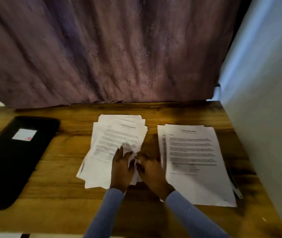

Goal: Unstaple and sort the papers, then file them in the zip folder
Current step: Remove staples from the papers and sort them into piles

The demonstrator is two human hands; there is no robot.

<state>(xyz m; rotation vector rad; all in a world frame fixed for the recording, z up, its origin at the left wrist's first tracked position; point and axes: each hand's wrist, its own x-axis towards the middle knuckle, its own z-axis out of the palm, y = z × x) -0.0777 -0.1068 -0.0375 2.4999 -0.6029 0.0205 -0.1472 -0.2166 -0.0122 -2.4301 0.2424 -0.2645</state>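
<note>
From your head camera, the print on the loose pile of papers (pixel 118 143) at the middle of the wooden table (pixel 54 194) and on the neater stack (pixel 195 160) to its right is too blurred to read, as is the white label (pixel 24 134) on the black zip folder (pixel 15 157) far left. Your left hand (pixel 121 169) lies flat with straight fingers on the loose pile's near corner. Your right hand (pixel 149 169) sits curled just beside it, but motion blur hides whether it pinches a sheet.

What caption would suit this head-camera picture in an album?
Both hands, left hand and right hand, work at a loose paper pile between a black zip folder and a neater stack.
</note>
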